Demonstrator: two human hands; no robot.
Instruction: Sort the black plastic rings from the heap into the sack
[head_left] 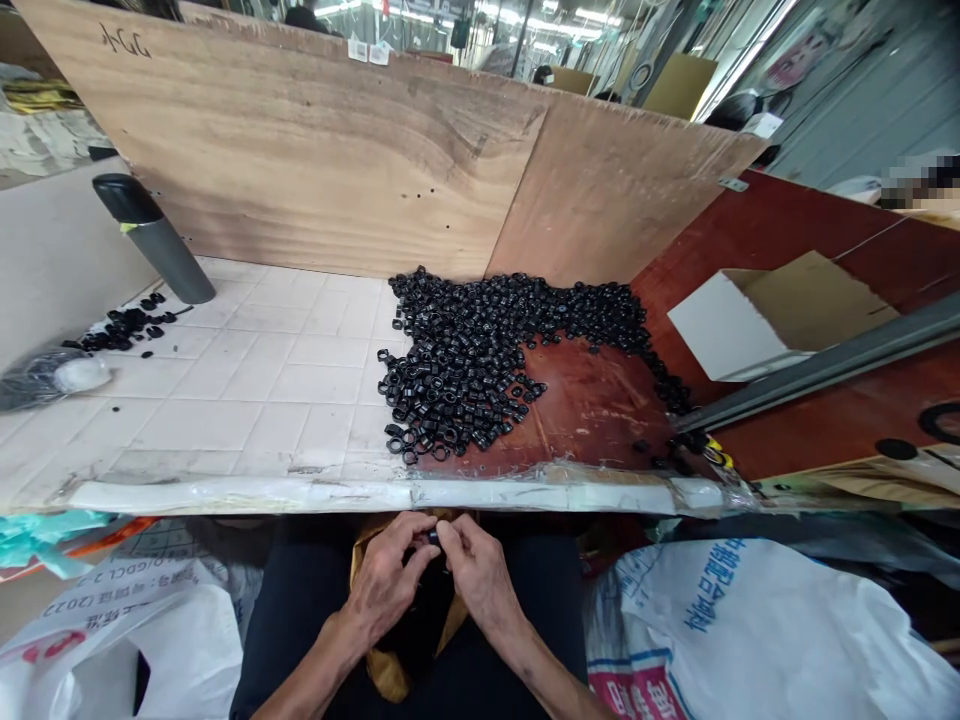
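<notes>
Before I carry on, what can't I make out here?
All in the head view:
- Small dark piece: exact shape; too small, partly covered by the left hand and right hand.
- Brown bag: contents; its inside is too dark.
- Pile of black rings: lower layers, hidden by rings on top.
- Clear plastic bag: outer end, cut off by the left edge.
- Right-hand white sack: lower part, cut off by the bottom edge.

We are facing a wide pale-brown plywood panel (337, 140), which is standing along the back of a partly white-tiled worktop (300, 380). A smooth white board (60, 240) is closing the left side, a dark-red wooden board (720, 240) the right. Beyond, we are seeing long white ceiling lights (598, 17) glowing, left of a grey ribbed wall (892, 90).
</notes>
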